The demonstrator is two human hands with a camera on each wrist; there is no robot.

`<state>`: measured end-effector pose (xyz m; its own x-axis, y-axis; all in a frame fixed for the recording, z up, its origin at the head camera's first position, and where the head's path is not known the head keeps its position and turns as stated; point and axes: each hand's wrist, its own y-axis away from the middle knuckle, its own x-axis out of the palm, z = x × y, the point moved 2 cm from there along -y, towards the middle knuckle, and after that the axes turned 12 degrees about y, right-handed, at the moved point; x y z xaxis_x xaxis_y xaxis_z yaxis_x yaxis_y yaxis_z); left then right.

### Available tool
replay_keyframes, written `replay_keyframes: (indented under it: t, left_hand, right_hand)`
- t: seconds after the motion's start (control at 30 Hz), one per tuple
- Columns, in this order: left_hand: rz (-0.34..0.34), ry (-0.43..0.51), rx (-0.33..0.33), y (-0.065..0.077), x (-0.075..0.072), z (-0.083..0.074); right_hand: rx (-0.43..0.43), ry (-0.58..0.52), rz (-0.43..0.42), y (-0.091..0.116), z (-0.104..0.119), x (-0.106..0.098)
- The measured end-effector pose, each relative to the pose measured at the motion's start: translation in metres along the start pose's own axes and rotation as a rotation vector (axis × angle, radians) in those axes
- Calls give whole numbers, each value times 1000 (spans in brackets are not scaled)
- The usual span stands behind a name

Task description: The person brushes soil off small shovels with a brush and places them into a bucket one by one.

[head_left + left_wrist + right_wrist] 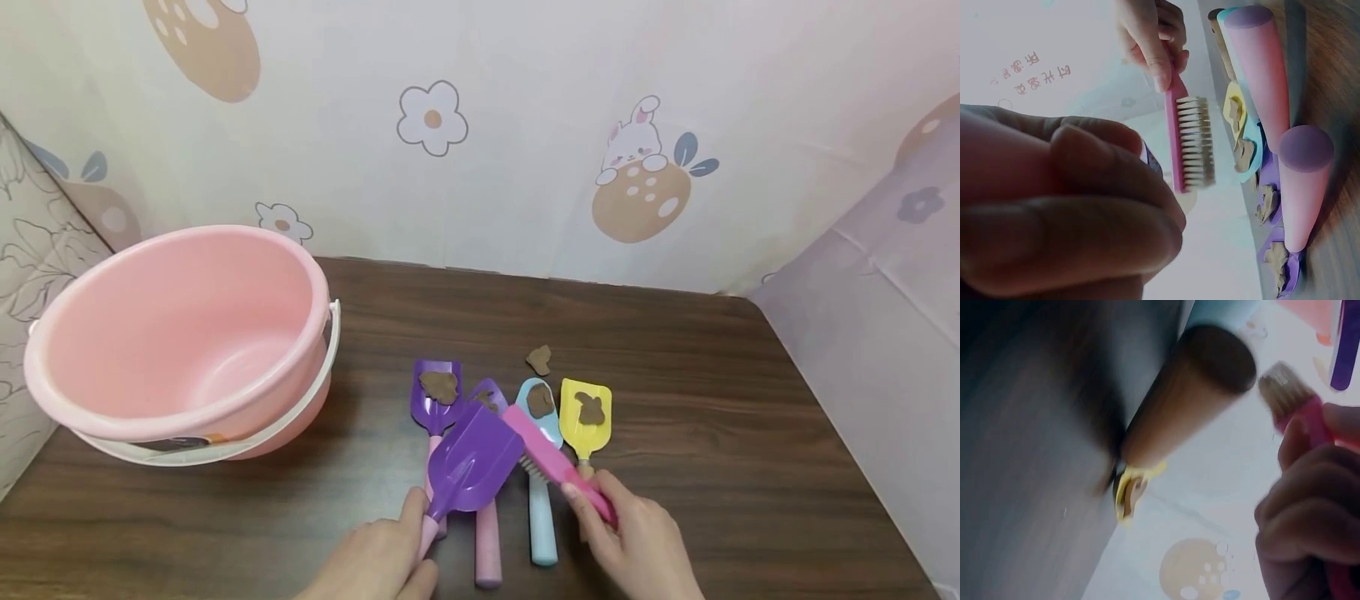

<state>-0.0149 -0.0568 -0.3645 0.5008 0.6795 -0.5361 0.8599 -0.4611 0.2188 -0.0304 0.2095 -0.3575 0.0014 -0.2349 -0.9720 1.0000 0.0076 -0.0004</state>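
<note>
My left hand (378, 554) grips the pink handle of a purple toy shovel (476, 458), its blade raised over the other shovels. In my right hand (637, 533) is a pink brush (555, 458), its pale bristles facing down in the head view and its head close beside the raised blade. Beneath them lie a purple shovel (431, 421), a second purple shovel whose pink handle (487, 550) shows below the raised blade, a light blue shovel (542, 525) and a yellow shovel (586, 437). Each of their blades carries a flat brown piece, such as the one (438, 387) at left.
A large pink bucket (187, 423) with a white handle stands on the left of the dark wood table (697, 400). Another brown piece (539, 360) lies on the tabletop behind the blue shovel. Patterned cloth (517, 200) hangs behind and along the right side.
</note>
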Motion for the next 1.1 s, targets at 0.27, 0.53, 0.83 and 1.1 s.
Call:
replay_keyframes:
  t: [0.27, 0.53, 0.83, 1.1]
  left_hand:
    - [-14, 23, 13, -1, -1, -1]
    - [11, 43, -41, -3, -2, 1]
    - [-7, 29, -37, -1, -1, 2]
    - [45, 45, -108, -4, 1, -5]
  right_hand:
    - [-236, -94, 167, 5, 18, 15]
    - [-306, -217, 311, 5, 33, 21]
    - [-325, -295, 318, 8, 38, 18]
    - [-232, -270, 369, 5, 37, 13]
